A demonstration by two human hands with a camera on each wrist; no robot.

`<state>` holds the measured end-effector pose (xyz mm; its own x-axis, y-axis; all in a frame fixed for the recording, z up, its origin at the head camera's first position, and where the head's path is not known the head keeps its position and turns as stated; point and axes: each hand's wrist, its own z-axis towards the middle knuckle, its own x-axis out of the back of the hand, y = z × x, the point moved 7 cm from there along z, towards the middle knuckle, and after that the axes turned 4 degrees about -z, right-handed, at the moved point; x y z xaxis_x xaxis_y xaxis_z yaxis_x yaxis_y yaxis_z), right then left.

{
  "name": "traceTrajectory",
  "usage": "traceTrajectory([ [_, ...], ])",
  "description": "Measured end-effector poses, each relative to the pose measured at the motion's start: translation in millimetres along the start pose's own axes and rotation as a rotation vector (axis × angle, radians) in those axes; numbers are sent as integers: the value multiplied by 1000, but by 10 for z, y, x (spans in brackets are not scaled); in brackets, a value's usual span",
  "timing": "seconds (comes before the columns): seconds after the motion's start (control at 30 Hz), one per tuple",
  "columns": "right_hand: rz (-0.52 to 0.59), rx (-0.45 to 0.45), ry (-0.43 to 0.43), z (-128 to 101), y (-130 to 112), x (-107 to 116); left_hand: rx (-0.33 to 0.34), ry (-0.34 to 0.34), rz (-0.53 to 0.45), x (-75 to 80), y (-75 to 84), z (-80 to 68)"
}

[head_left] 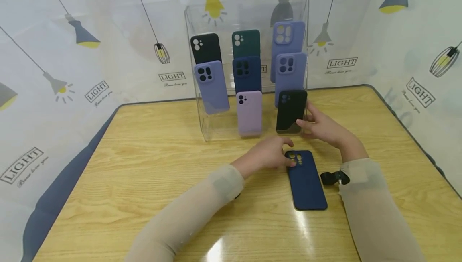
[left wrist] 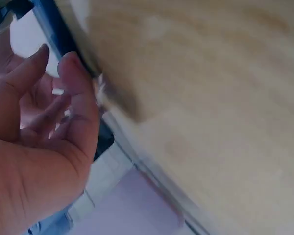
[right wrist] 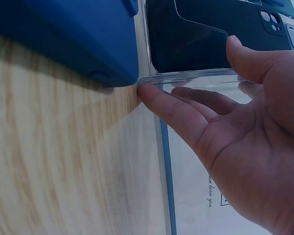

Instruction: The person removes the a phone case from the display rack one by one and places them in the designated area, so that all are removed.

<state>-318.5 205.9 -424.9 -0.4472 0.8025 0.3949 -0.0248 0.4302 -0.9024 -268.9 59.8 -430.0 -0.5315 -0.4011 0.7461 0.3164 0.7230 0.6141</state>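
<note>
A navy phone case (head_left: 308,185) with camera holes is in front of a clear display rack (head_left: 219,130). The left hand (head_left: 270,153) pinches the case's upper left edge beside the camera holes; some of its fingers are hidden. In the left wrist view, its thumb and a finger (left wrist: 71,68) meet the blue edge. The right hand (head_left: 323,127) grips the rack's lower right corner, its thumb in front of a black phone case (head_left: 290,113) and its other fingers along the side. The right wrist view shows fingertips (right wrist: 154,95) against the rack's bottom corner.
Other cases stand in the rack: a light purple one (head_left: 250,113), a lavender one (head_left: 213,91), a dark blue one (head_left: 247,77) and several more. The wooden table (head_left: 151,149) meets a lamp-printed cloth backdrop (head_left: 137,81).
</note>
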Motion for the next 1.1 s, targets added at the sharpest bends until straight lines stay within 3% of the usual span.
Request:
traceTrajectory([
  [0.1,10,5,0,-2,10,-5,-108,115,29,250,71,-48],
  [0.27,21,18,1,8,3,-16,-248,395,151,832,79,-219],
  [0.4,24,9,0,6,4,-21,-274,590,210,1217,-86,-378],
  [0.5,23,-6,-3,-5,14,-21,-257,686,240,1397,-256,-465],
  [0.67,18,-14,-5,-24,22,-19,-193,674,277,1506,-489,-489],
  [0.9,24,-13,-3,-18,43,1,-150,614,319,1477,-593,-453],
  [1.0,26,-15,-2,-15,46,10,-151,606,322,1433,-612,-455],
  [1.1,30,-10,-2,-11,38,16,-198,634,313,1390,-615,-478],
])
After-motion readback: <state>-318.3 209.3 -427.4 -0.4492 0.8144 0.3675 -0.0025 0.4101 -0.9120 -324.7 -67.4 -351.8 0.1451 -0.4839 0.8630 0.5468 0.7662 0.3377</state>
